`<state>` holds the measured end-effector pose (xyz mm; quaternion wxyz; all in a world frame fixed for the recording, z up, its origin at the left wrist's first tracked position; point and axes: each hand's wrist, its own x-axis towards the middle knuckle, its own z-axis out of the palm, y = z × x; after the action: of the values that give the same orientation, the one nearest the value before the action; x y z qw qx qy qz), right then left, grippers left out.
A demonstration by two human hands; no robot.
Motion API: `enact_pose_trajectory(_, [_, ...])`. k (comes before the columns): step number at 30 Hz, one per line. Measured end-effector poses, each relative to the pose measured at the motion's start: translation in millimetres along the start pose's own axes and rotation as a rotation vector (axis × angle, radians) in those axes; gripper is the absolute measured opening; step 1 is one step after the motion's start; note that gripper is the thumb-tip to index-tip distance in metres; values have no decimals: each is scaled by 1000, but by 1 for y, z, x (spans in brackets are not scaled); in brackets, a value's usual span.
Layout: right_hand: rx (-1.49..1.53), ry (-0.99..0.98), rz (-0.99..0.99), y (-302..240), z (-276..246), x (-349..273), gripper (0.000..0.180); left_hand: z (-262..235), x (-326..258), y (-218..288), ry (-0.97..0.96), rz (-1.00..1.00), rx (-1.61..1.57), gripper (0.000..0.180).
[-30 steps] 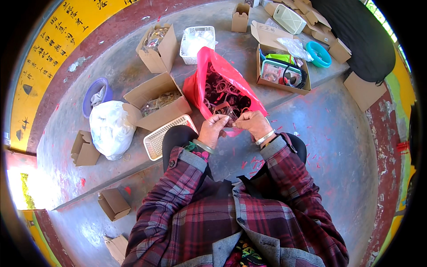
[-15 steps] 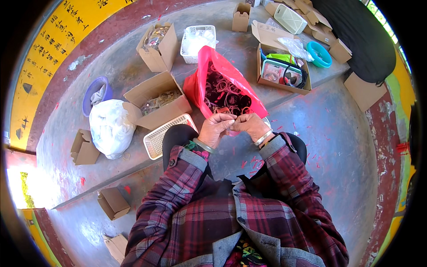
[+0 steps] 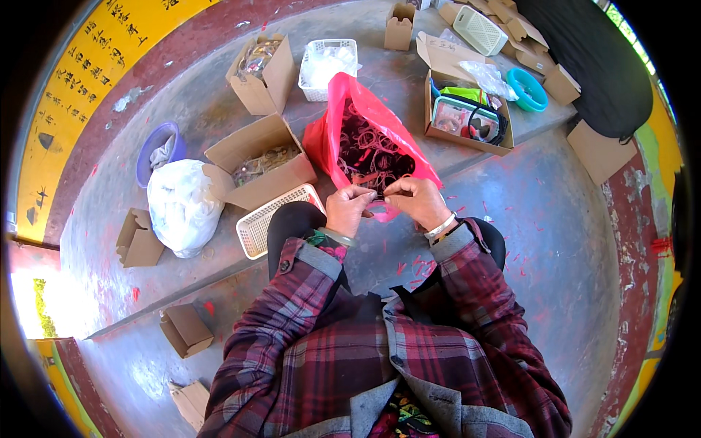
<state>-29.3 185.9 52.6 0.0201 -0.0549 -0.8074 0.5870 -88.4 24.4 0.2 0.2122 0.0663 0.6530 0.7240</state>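
Near the front edge of a red plastic bag (image 3: 422, 155), my left hand (image 3: 347, 210) and my right hand (image 3: 419, 204) face each other. Each has its thumb and fingertips pinched together. What lies in the pinch is too small and dark to name. Inside the bag are many thin, looped pinkish cords (image 3: 371, 140) against dark red. A pink handle of the bag (image 3: 384, 213) hangs just below my fingertips. Beside my left knee lies a cream plastic basket (image 3: 253, 232) with holes in its sides.
Left of the bag stand an open cardboard box (image 3: 272, 179), a stuffed white bag (image 3: 184, 208) and a purple basin (image 3: 175, 150). Behind are a white basket (image 3: 316, 93) and another box (image 3: 272, 84). A packed box (image 3: 467, 146) and teal basin (image 3: 537, 102) sit right; red scraps dot the floor.
My hands, nearly touching before, have drawn slightly apart. The right hand has shifted up and a little to the right, opening a small gap between the fingertips.
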Motion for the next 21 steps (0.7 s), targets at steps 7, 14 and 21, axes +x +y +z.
enact_pose_trajectory(7, [-342,183,-595,-12,13,-4,16,7,0,-3,21,18,101,12])
enact_pose_trajectory(14, [-458,274,-574,-13,20,-6,10,13,-8,0,10,181,282,11])
enact_pose_trajectory(21, [-577,162,-485,-7,18,-11,8,10,-6,-9,-57,39,194,14])
